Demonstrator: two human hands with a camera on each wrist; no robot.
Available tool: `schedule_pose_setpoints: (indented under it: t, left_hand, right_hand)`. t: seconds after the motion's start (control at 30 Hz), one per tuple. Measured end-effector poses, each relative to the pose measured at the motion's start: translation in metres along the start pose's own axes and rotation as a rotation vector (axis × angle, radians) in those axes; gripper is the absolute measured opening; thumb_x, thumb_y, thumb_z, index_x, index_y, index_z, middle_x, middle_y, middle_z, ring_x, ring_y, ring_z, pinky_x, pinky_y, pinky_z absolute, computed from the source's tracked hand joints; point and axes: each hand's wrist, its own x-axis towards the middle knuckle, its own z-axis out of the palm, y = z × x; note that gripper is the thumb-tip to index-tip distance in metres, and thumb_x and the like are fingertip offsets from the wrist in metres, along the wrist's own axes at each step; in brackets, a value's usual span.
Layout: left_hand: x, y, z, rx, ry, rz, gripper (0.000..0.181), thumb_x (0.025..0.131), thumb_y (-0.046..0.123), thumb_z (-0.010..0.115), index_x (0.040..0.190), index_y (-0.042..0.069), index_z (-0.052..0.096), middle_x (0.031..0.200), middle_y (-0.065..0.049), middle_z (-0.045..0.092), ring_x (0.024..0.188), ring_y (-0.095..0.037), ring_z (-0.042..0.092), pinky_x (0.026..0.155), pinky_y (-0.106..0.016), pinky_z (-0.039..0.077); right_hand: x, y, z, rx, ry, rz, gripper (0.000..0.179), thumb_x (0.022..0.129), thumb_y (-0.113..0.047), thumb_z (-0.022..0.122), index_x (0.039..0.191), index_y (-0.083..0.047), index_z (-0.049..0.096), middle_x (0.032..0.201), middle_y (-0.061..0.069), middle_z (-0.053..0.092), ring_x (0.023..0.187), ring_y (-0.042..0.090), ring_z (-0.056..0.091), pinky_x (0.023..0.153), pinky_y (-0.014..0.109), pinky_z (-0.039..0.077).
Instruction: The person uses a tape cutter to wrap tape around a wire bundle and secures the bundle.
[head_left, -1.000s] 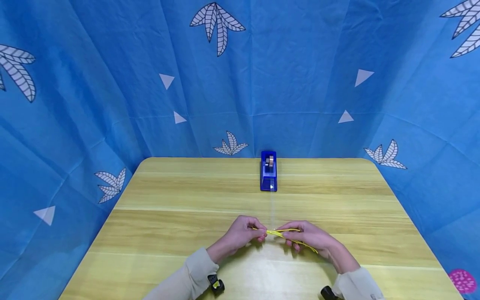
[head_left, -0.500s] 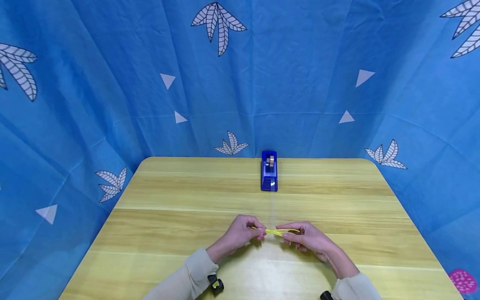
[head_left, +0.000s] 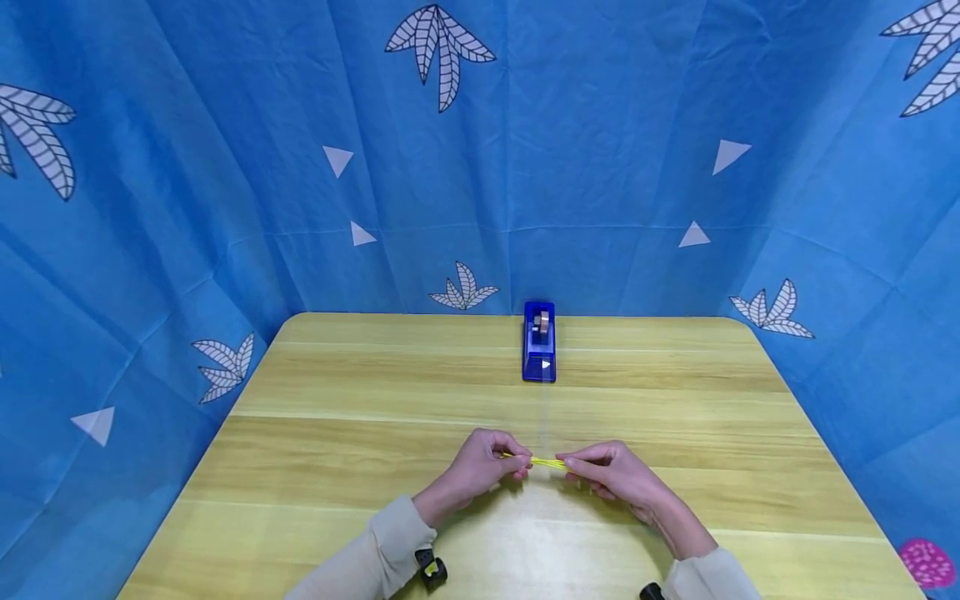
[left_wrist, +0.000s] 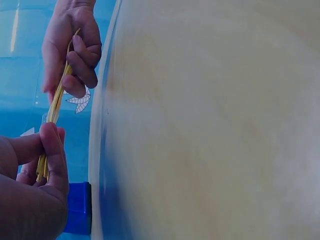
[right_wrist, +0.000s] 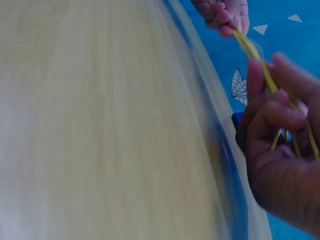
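Note:
A bundle of thin yellow cords (head_left: 549,463) is stretched between the two hands, just above the wooden table. My left hand (head_left: 483,462) pinches its left end between thumb and fingers; short cut ends stick out in the left wrist view. My right hand (head_left: 615,473) holds the other side, the thumb against the cords and the fingers curled. Loose cord ends (right_wrist: 311,131) trail into the right palm. A clear strip of tape (head_left: 545,417) runs from the blue tape dispenser (head_left: 539,346) towards the bundle. Whether the tape sticks to the cords is hard to tell.
The wooden tabletop (head_left: 360,392) has rounded back corners. The dispenser stands at its back edge, close to a blue curtain (head_left: 600,167) with leaf prints that encloses the back and both sides.
My right hand has shifted its fingers along the cords; the loose ends that fanned out past it are now tucked out of sight in the head view. The left hand has barely moved.

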Motion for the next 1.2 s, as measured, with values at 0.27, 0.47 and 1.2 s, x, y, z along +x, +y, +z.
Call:
schedule_pose_setpoints:
  t: [0.27, 0.47, 1.2]
  left_hand:
    - [-0.002, -0.001, 0.003, -0.011, 0.002, 0.012, 0.004, 0.088, -0.007, 0.075, 0.090, -0.004, 0.076, 0.087, -0.011, 0.076, 0.069, -0.010, 0.068, 0.063, -0.017, 0.057]
    - [-0.002, 0.001, 0.001, -0.014, -0.007, -0.025, 0.004, 0.089, -0.004, 0.075, 0.093, -0.004, 0.075, 0.090, -0.011, 0.077, 0.069, -0.010, 0.068, 0.060, -0.018, 0.054]
    - [0.006, -0.011, -0.003, -0.242, -0.206, -0.173, 0.016, 0.100, 0.011, 0.065, 0.103, -0.004, 0.066, 0.085, -0.002, 0.070, 0.073, -0.010, 0.060, 0.068, -0.019, 0.053]
  right_hand:
    - [-0.002, 0.002, -0.002, 0.023, -0.001, -0.012, 0.035, 0.091, -0.016, 0.081, 0.118, 0.004, 0.073, 0.077, 0.001, 0.074, 0.050, 0.002, 0.044, 0.044, 0.015, 0.035]
    - [0.000, 0.003, -0.001, 0.002, 0.029, -0.049, 0.035, 0.090, -0.016, 0.082, 0.116, 0.005, 0.074, 0.083, 0.004, 0.077, 0.052, 0.002, 0.047, 0.045, 0.014, 0.037]
    - [0.004, -0.005, -0.002, -0.331, 0.099, -0.313, 0.015, 0.087, -0.013, 0.082, 0.102, -0.008, 0.082, 0.098, 0.007, 0.079, 0.088, 0.009, 0.070, 0.080, 0.022, 0.057]
